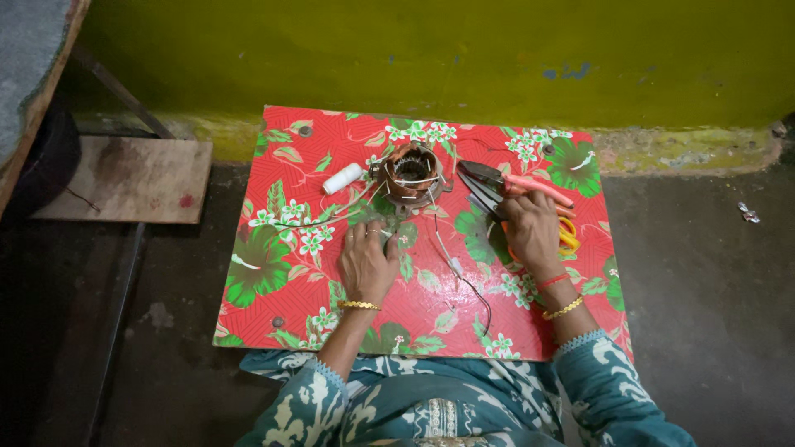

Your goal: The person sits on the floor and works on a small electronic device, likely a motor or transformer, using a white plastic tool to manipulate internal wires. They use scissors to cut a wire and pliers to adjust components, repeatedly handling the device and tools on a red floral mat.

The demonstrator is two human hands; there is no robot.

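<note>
1. Left hand [367, 263] rests on the bench [273, 319], fingers curled down on the cloth. It seems to pinch the thin white leads [331, 217] near the fingertips, but I cannot tell whether the grip is truly closed on them.
2. Right hand [532, 232] lies over the pink-handled pliers [505, 186], fingers bent around the handles. The grip looks closed on them; the dark jaw end points away from my palm toward the stator.
3. Motor stator [411, 174] sits just beyond the left fingertips, between the two hands and slightly ahead. Copper winding around a steel core, open bore facing up.
4. Handling judgement, stator: heavy for its size, rigid and unlikely to slide on the cloth. Take it by the outer steel rim, fingers on opposite sides. Keep off the copper coils, where the enamel scratches easily.
5. Handling judgement, leads: light, limp and easily kinked. Pinch them close to the winding so a pull does not strain the joint.
6. A thin dark wire [472, 290] trails from the stator back toward me, passing between my wrists. It could snag a bracelet.
7. White thread spool [343, 178] lies ahead of the left hand, left of the stator, apart from both. It is light and will roll.
8. Yellow-handled tool [568, 236] is partly hidden under the right hand; kind not clear.
</note>
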